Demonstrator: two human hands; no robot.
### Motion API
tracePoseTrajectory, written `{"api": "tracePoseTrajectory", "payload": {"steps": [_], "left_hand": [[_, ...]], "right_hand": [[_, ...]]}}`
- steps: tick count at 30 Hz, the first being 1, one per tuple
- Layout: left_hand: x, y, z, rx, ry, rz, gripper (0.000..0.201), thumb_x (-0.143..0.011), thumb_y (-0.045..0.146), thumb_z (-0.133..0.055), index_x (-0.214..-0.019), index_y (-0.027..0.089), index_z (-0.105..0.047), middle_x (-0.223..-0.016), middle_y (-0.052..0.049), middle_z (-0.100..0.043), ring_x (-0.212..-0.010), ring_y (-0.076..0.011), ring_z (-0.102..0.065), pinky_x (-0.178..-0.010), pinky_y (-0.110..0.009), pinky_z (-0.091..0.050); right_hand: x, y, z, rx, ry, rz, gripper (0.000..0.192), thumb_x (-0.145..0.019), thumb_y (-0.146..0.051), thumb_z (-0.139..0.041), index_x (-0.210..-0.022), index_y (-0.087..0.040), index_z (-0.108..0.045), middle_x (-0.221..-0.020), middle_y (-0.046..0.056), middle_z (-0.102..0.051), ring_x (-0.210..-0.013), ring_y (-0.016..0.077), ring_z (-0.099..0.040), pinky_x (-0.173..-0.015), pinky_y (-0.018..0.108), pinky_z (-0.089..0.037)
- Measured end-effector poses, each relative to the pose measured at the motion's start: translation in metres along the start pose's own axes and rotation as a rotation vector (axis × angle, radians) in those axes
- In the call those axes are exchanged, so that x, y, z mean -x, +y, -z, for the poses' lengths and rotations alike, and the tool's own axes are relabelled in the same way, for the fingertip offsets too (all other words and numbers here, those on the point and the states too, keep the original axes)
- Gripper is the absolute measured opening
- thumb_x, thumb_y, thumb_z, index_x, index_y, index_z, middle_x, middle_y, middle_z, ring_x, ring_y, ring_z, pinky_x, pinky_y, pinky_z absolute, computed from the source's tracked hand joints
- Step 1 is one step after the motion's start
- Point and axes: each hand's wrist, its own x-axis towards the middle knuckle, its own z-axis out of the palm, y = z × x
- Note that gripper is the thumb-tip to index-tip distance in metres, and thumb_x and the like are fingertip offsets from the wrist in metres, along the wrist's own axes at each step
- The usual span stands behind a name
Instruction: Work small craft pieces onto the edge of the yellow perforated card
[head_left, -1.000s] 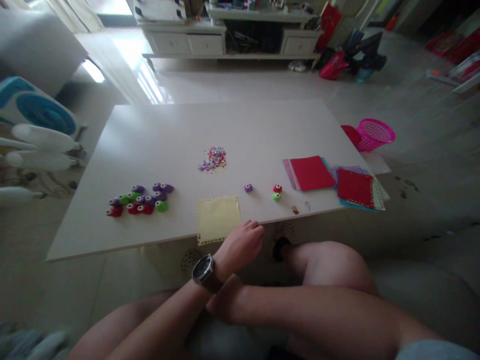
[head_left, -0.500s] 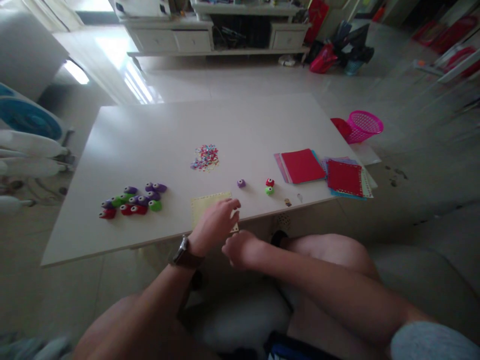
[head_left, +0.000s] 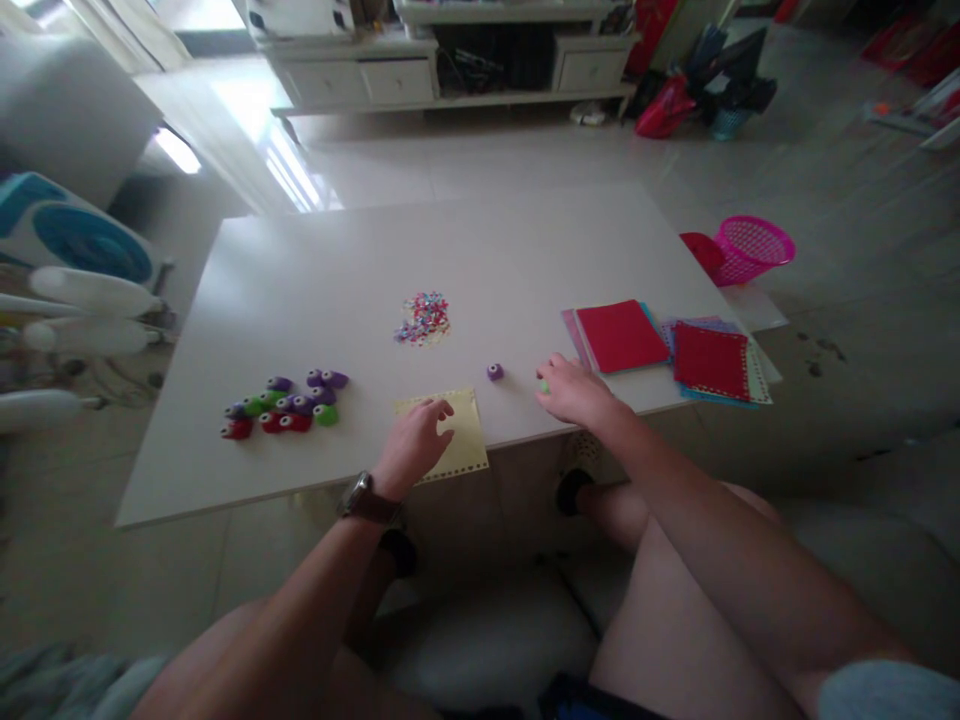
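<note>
My left hand (head_left: 416,440), with a watch on its wrist, is over a yellow paper sheet (head_left: 466,440) with punched edges; its thumb and fingers are apart. At the table's front edge, my right hand (head_left: 571,390) closes round a small green craft punch (head_left: 544,386), of which only a bit shows. The red punch beside it is hidden by my fingers. A purple punch (head_left: 495,371) stands alone between my hands. To the left lies a group of several purple, green and red punches (head_left: 289,403).
A heap of coloured paper bits (head_left: 425,318) lies mid-table. Right of my right hand are a stack of red and other coloured sheets (head_left: 622,335) and a second stack with punched edges (head_left: 711,360). A pink basket (head_left: 752,250) stands beyond the white table's (head_left: 517,250) right edge.
My right hand has moved from beside my left hand, below the table edge, rightward to the green punch. My left hand has drawn back left, uncovering more of the yellow sheet.
</note>
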Motion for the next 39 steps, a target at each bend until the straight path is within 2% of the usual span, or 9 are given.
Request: {"api": "tracePoseTrajectory", "payload": {"steps": [4, 8, 15, 19, 23, 32, 36, 39], "left_hand": [[-0.001, 0.002, 0.001, -0.045, 0.030, -0.058, 0.027, -0.086, 0.018, -0.069, -0.113, 0.021, -0.065, -0.114, -0.010, -0.067, -0.109, -0.0286, -0.063, -0.094, -0.043, -0.052], [0.001, 0.002, 0.001, -0.080, 0.066, -0.075, 0.036, -0.086, 0.018, -0.070, -0.121, 0.019, -0.063, -0.131, -0.013, -0.061, -0.122, -0.0323, -0.057, -0.103, -0.048, -0.051], [0.014, 0.003, -0.008, -0.047, 0.087, -0.142, 0.035, -0.088, 0.015, -0.064, -0.123, 0.018, -0.061, -0.136, -0.014, -0.059, -0.130, -0.0298, -0.056, -0.113, -0.049, -0.048], [0.015, -0.002, -0.010, -0.074, 0.130, -0.119, 0.040, -0.092, 0.016, -0.061, -0.132, 0.017, -0.058, -0.146, -0.017, -0.056, -0.137, -0.0324, -0.053, -0.117, -0.054, -0.046], [0.012, -0.009, -0.011, -0.086, 0.103, -0.059, 0.047, -0.093, 0.017, -0.060, -0.140, 0.014, -0.055, -0.158, -0.020, -0.048, -0.145, -0.0340, -0.048, -0.121, -0.053, -0.043], [0.011, -0.017, -0.016, -0.133, 0.062, -0.045, 0.053, -0.097, 0.021, -0.054, -0.150, 0.017, -0.050, -0.167, -0.017, -0.038, -0.156, -0.0342, -0.033, -0.126, -0.056, -0.035], [0.011, -0.015, -0.015, -0.146, 0.047, -0.024, 0.043, -0.097, 0.022, -0.055, -0.139, 0.018, -0.056, -0.165, -0.016, -0.040, -0.155, -0.0359, -0.035, -0.125, -0.058, -0.034], [0.011, -0.010, -0.013, -0.131, 0.059, -0.053, 0.030, -0.095, 0.021, -0.059, -0.124, 0.017, -0.061, -0.156, -0.015, -0.050, -0.146, -0.0346, -0.045, -0.120, -0.054, -0.040]], "right_hand": [[-0.014, 0.021, 0.005, -0.065, 0.060, -0.111, 0.027, -0.098, -0.017, -0.048, -0.118, -0.015, -0.065, -0.127, 0.017, -0.062, -0.112, 0.0282, -0.063, -0.089, 0.036, -0.047], [-0.017, 0.035, 0.002, -0.112, 0.053, -0.150, 0.026, -0.098, -0.018, -0.051, -0.120, -0.015, -0.063, -0.126, 0.018, -0.063, -0.110, 0.0277, -0.063, -0.084, 0.035, -0.047], [-0.012, 0.027, -0.006, -0.173, 0.024, -0.087, 0.023, -0.094, -0.025, -0.059, -0.115, -0.018, -0.064, -0.123, 0.015, -0.066, -0.096, 0.0240, -0.065, -0.074, 0.032, -0.046], [-0.016, 0.024, -0.011, -0.138, 0.030, -0.062, 0.021, -0.094, -0.020, -0.056, -0.113, -0.018, -0.063, -0.121, 0.015, -0.068, -0.101, 0.0255, -0.064, -0.078, 0.032, -0.046], [-0.020, 0.019, -0.015, -0.125, 0.018, 0.018, 0.022, -0.094, -0.014, -0.051, -0.112, -0.016, -0.064, -0.122, 0.016, -0.068, -0.108, 0.0259, -0.063, -0.086, 0.033, -0.046], [-0.022, -0.008, -0.021, -0.124, 0.003, 0.340, 0.021, -0.095, -0.012, -0.055, -0.110, -0.019, -0.069, -0.117, 0.010, -0.067, -0.106, 0.0213, -0.063, -0.092, 0.028, -0.045], [-0.020, -0.019, -0.029, -0.154, 0.009, 0.388, 0.025, -0.100, -0.019, -0.055, -0.121, -0.022, -0.069, -0.122, 0.009, -0.067, -0.106, 0.0204, -0.064, -0.090, 0.028, -0.045], [-0.017, -0.023, -0.033, -0.143, 0.000, 0.392, 0.023, -0.099, -0.019, -0.056, -0.119, -0.021, -0.069, -0.122, 0.009, -0.067, -0.104, 0.0206, -0.065, -0.085, 0.029, -0.045]]}}
